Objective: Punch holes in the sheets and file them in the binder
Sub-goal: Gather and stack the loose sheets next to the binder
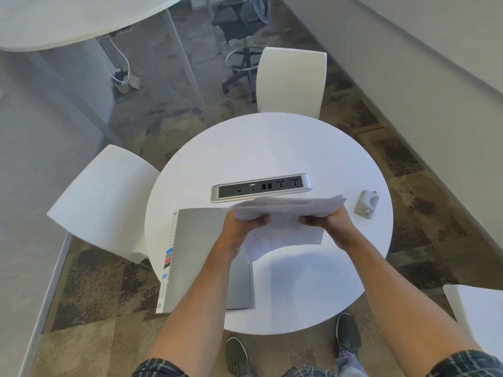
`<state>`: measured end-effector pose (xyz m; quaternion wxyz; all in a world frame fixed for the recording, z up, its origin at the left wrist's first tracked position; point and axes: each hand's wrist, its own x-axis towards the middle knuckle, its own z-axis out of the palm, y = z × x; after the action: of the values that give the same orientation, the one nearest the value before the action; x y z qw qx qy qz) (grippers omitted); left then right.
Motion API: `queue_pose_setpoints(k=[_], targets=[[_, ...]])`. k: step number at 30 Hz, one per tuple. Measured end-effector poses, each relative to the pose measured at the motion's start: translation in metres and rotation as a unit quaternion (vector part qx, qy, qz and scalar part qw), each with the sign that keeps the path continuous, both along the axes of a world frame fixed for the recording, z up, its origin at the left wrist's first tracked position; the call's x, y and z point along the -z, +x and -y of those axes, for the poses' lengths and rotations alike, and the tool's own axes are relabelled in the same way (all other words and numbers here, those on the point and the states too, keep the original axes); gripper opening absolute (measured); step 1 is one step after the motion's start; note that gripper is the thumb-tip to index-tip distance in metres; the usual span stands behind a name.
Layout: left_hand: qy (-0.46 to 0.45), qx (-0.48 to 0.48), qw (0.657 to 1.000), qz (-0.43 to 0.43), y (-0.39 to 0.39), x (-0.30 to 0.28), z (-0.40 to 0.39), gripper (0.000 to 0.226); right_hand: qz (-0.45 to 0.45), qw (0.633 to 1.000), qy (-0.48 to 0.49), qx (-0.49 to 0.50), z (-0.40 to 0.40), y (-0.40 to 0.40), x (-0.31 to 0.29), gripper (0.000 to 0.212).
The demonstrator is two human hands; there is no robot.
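Holding a stack of sheets [285, 210] above the round white worktop [272, 148] at frame centre, both hands curl their fingers around it: left hand [242, 223] at its left edge, right hand [330, 223] at its right. The grey binder [201, 254] lies closed at lower left; the hole punch [366, 204] sits right.

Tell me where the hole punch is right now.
In the head view, the hole punch sits on the round table near its right edge, just right of the power strip and beyond the right hand, untouched.
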<state>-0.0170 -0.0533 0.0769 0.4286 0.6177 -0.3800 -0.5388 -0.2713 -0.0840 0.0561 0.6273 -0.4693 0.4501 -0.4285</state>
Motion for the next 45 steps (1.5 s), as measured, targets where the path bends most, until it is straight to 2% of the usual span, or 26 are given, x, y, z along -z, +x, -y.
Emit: queue_pose_setpoints(k=[4, 6, 9, 11, 12, 16, 18, 20, 24, 27, 30, 32, 36, 42, 45], targets=[[-0.011, 0.031, 0.999, 0.005, -0.001, -0.001, -0.003, 0.04, 0.003, 1.0, -0.011, 0.005, -0.005, -0.009, 0.0, 0.039], [0.001, 0.065, 0.998, 0.013, 0.0, 0.007, -0.01, 0.031, -0.015, 1.0, -0.006, -0.012, -0.012, -0.014, 0.007, 0.031], [0.016, 0.104, 0.994, 0.024, -0.002, 0.026, -0.023, 0.02, -0.043, 0.999, 0.023, -0.012, -0.024, -0.016, 0.028, 0.033], [0.024, 0.112, 0.992, 0.047, -0.004, 0.034, -0.029, 0.013, -0.064, 0.997, 0.044, -0.01, -0.031, -0.015, 0.038, 0.019], [0.027, 0.116, 0.992, 0.052, -0.004, 0.035, -0.029, 0.014, -0.07, 0.996, 0.051, -0.011, -0.033, -0.015, 0.039, 0.014], [-0.007, 0.133, 0.987, 0.088, 0.005, 0.044, -0.021, 0.017, -0.07, 0.997, 0.032, -0.013, -0.031, -0.013, 0.038, 0.015], [0.017, 0.099, 0.988, 0.116, 0.002, 0.047, -0.016, 0.013, -0.068, 0.997, 0.04, 0.02, -0.03, -0.012, 0.039, 0.017], [0.043, 0.064, 0.995, 0.071, -0.004, 0.047, -0.016, 0.018, -0.056, 0.996, 0.059, 0.045, -0.031, -0.011, 0.045, 0.02], [0.079, 0.034, 0.996, -0.01, -0.01, 0.061, -0.021, 0.038, -0.031, 0.994, 0.095, 0.047, -0.039, -0.01, 0.047, 0.043], [0.105, -0.002, 0.995, 0.0, -0.011, 0.074, -0.026, 0.027, -0.035, 0.992, 0.111, 0.05, -0.045, -0.01, 0.053, 0.041], [0.122, -0.016, 0.992, 0.014, -0.013, 0.083, -0.031, 0.014, -0.042, 0.987, 0.144, 0.061, -0.045, -0.011, 0.067, 0.027], [0.12, -0.023, 0.992, 0.036, -0.013, 0.085, -0.032, 0.012, -0.064, 0.981, 0.169, 0.073, -0.042, -0.011, 0.071, 0.025], [0.142, -0.009, 0.985, 0.102, -0.012, 0.091, -0.034, 0.021, -0.135, 0.965, 0.212, 0.076, -0.038, -0.011, 0.074, 0.011], [0.158, -0.01, 0.973, 0.167, -0.016, 0.099, -0.036, 0.009, -0.231, 0.952, 0.178, 0.093, -0.037, -0.014, 0.088, 0.011], [0.162, -0.035, 0.967, 0.195, -0.02, 0.099, -0.037, 0.014, -0.266, 0.939, 0.174, 0.13, -0.04, -0.017, 0.097, 0.01]])
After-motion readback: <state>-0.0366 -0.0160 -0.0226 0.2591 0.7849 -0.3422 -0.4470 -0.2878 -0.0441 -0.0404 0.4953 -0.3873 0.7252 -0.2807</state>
